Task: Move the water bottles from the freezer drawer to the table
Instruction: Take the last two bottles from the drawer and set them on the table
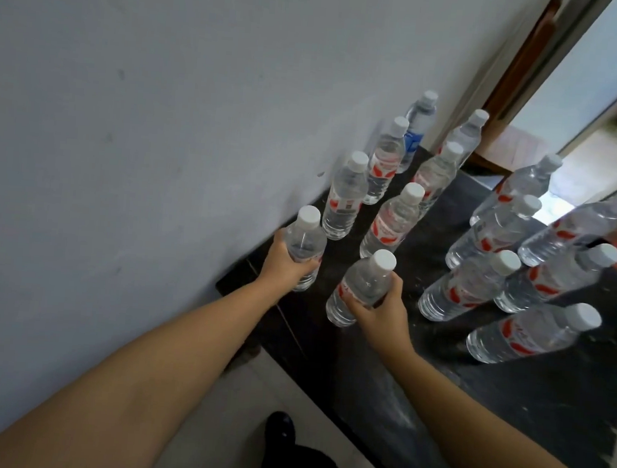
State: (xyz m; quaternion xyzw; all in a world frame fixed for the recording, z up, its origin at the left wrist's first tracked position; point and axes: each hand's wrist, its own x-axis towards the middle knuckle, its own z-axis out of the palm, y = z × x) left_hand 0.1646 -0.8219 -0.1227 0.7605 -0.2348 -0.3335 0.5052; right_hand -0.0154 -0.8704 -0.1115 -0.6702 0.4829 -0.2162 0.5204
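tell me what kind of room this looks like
Probably a room in a home: a dark table stands against a plain painted wall, a tiled floor below, and an open doorway beyond.

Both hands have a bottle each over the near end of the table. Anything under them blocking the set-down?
Nothing visible does. The left hand grips a bottle by the wall and the right hand another bottle, both over bare dark table, in line behind two rows of standing bottles.

Clear, white-capped water bottles [393, 222] stand upright in rows on the dark desk [508, 397], mid-frame; two are gripped.
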